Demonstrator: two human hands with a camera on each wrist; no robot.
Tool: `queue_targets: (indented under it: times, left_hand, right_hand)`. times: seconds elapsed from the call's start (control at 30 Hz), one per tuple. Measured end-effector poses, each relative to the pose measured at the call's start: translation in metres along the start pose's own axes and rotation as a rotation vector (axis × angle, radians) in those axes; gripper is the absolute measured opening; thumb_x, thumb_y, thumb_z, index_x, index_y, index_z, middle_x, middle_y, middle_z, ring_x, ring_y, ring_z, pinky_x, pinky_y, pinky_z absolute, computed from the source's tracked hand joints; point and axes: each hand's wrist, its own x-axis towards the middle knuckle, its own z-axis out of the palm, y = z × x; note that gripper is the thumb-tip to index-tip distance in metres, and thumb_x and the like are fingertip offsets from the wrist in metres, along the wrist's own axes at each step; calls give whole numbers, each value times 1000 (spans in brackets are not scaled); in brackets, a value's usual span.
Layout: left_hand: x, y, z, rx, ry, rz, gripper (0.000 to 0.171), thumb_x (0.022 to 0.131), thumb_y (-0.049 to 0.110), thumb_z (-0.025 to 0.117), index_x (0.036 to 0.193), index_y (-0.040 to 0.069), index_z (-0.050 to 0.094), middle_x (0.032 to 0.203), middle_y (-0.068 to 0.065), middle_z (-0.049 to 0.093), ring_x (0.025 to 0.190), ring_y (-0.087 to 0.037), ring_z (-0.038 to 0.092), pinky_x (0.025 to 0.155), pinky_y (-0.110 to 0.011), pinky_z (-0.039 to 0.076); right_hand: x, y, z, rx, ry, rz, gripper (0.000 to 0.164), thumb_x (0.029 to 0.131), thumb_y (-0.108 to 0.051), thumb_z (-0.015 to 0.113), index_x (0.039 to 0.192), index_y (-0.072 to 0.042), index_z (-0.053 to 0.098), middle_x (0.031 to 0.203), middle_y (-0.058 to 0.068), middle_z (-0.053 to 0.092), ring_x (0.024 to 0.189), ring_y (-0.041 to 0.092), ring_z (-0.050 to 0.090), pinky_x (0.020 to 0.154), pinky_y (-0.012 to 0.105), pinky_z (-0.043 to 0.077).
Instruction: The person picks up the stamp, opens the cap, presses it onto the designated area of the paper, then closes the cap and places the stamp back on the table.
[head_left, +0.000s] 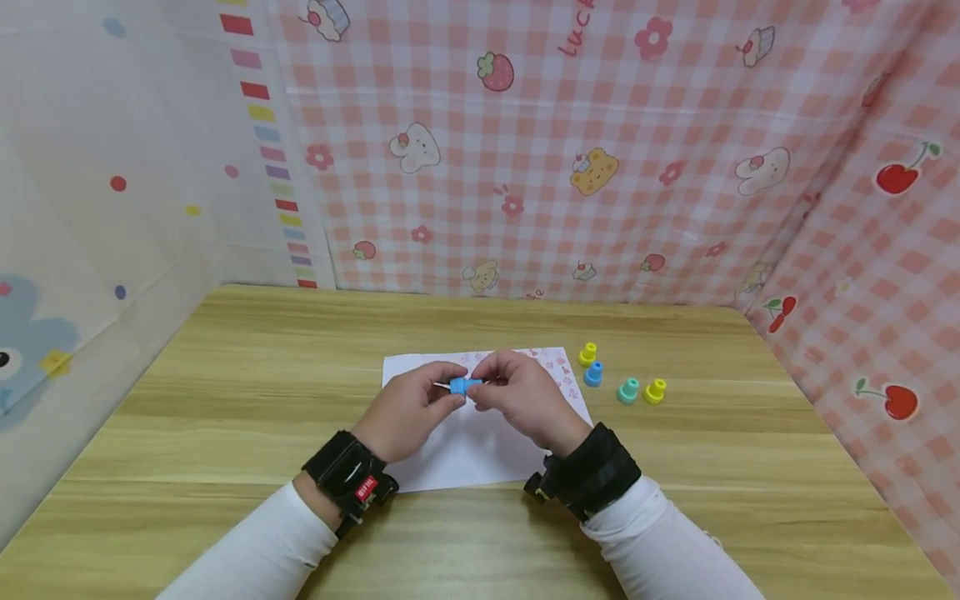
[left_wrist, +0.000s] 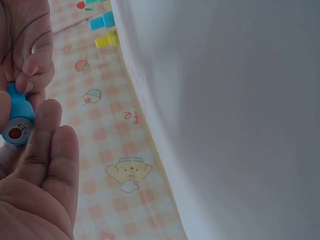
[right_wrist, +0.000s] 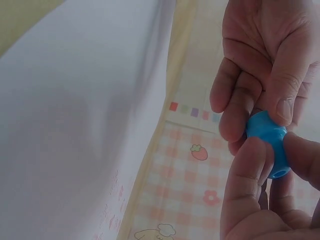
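The left hand [head_left: 408,410] and right hand [head_left: 529,403] are both pinching a blue stamp [head_left: 462,386] over the paper [head_left: 480,454] on the desk [head_left: 225,408]; four other stamps [head_left: 628,392] are standing to the right.

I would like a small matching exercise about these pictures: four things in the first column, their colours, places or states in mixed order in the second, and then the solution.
Things:
1. held stamp
2. sheet of paper
3. teal stamp
4. wrist straps

Descriptions:
A. black
B. on the wooden table, between a blue stamp and a yellow one
C. between the left hand and the right hand
D. white, with small pink marks

Pairs: 1-C, 2-D, 3-B, 4-A
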Motion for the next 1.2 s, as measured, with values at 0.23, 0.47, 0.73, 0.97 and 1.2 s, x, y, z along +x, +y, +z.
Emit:
queue_targets:
  times: [0.23, 0.47, 0.73, 0.97, 1.2]
  left_hand:
    - [0, 1, -3, -51, 35, 8, 25, 87, 20, 69, 109, 16, 59, 91, 7, 63, 75, -5, 59, 64, -34, 53]
    - [1, 1, -4, -48, 55, 28, 17, 86, 23, 70, 99, 18, 61, 85, 9, 64, 75, -5, 58, 64, -34, 52]
    - [1, -1, -5, -22, 53, 10, 13, 86, 22, 69, 97, 20, 62, 86, 10, 63, 76, -6, 57, 65, -34, 51]
    - [1, -2, -6, -38, 47, -6, 11, 86, 21, 69, 96, 23, 62, 87, 10, 63, 77, -7, 56, 66, -34, 51]
    - [1, -1, -7, -45, 49, -12, 11, 86, 20, 69, 94, 24, 62, 89, 10, 63, 78, -7, 57, 68, -34, 52]
  right_hand:
    - [1, 2, 0, 25, -38, 30, 16, 85, -12, 69, 98, -4, 63, 94, 14, 64, 78, 26, 61, 72, 39, 54]
    - [1, 3, 0, 19, -62, 43, 15, 88, -15, 67, 100, -7, 64, 94, 12, 65, 81, 25, 61, 72, 35, 55]
    - [0, 1, 1, -13, -66, 58, 14, 88, -15, 67, 100, -8, 65, 96, 12, 66, 81, 22, 62, 74, 35, 55]
    - [0, 0, 1, -14, -67, 64, 14, 88, -15, 67, 100, -9, 65, 98, 15, 66, 81, 22, 63, 76, 35, 55]
    - [1, 1, 1, -7, -71, 77, 15, 89, -10, 64, 103, -5, 64, 101, 16, 65, 83, 24, 63, 77, 36, 54]
